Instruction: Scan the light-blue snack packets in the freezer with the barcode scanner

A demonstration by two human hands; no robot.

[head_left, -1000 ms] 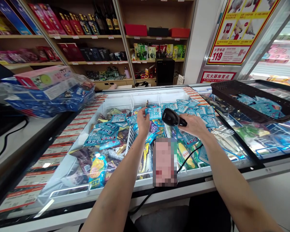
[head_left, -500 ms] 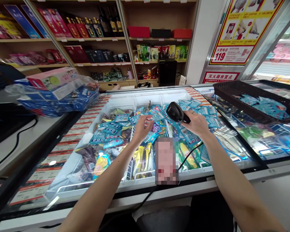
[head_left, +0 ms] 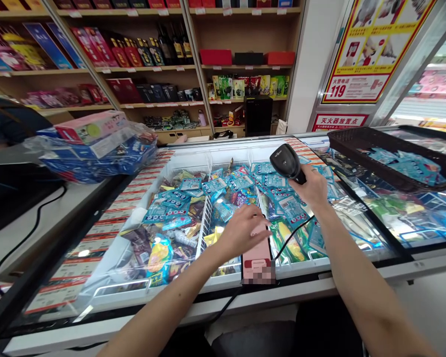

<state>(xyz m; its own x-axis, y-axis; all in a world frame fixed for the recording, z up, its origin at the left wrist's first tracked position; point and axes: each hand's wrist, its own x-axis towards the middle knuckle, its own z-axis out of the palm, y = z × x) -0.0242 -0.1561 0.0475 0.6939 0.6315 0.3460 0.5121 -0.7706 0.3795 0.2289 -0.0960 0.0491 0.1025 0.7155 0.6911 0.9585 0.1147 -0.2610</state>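
My right hand (head_left: pixel 312 187) grips a black barcode scanner (head_left: pixel 285 162) by its handle, holding it above the glass top of a chest freezer, its head pointing up and left. My left hand (head_left: pixel 241 230) hovers over or touches a phone (head_left: pixel 258 262) with a pink screen; which of the two I cannot tell. Its fingers are extended and hide the phone's upper part. The phone lies at the freezer's front edge, partly blurred. Many small blue packets (head_left: pixel 169 203) spread beyond both hands, among them a blue packet (head_left: pixel 293 208) below the scanner.
A dark brown basket (head_left: pixel 379 166) with blue packets stands at right. Plastic-wrapped boxes (head_left: pixel 96 148) are stacked at left. A black cable (head_left: pixel 293 233) runs near the phone. White wire dividers (head_left: pixel 205 223) show inside the freezer. Stocked shelves (head_left: pixel 154 69) rise behind.
My left hand has come down and right from above the packets to the phone. My right hand has lifted the scanner slightly, up and right. The view has tilted up a little.
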